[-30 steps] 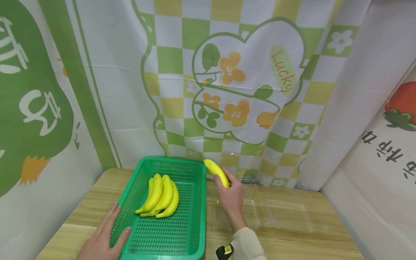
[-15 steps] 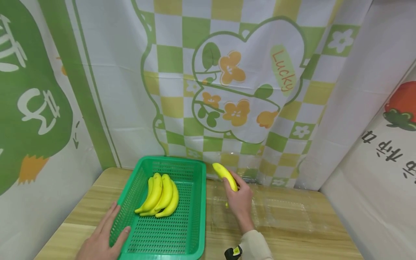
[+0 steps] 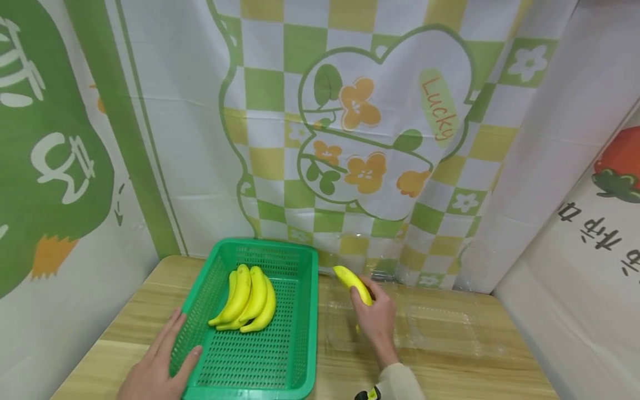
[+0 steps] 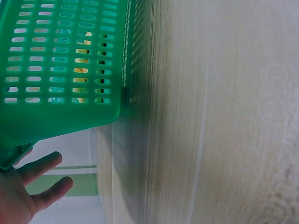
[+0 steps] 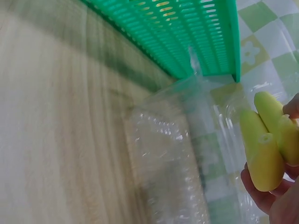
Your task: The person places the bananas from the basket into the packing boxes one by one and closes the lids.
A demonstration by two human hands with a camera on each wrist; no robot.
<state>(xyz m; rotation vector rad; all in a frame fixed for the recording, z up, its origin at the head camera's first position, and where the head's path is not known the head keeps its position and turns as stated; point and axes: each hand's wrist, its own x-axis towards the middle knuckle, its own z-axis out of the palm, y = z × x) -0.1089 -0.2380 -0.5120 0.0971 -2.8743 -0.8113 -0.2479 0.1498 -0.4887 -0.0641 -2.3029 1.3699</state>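
Note:
My right hand (image 3: 377, 314) grips a small bunch of yellow bananas (image 3: 352, 284) above a clear plastic box (image 3: 442, 330), right of the green basket (image 3: 311, 322). In the right wrist view several bananas (image 5: 266, 163) of that bunch show between thumb and fingers, apart from the box below. Another banana bunch (image 3: 257, 300) lies inside the basket on the left. My left hand (image 3: 160, 364) rests at the basket's left rim, thumb over the inner side. Its fingers (image 4: 44, 167) stretch straight and spread in the left wrist view. The palm is partly out of view.
The basket stands on a wood-grain table (image 3: 140, 300). The box's raised transparent lid (image 3: 370, 258) leans near the checked curtain (image 3: 300, 166) at the back; its edges are hard to see. Printed cloth walls (image 3: 65, 166) close in both sides.
My right hand has moved right and toward me with the bananas, from beside the basket's rim to over the plastic box. The left hand and basket stay put.

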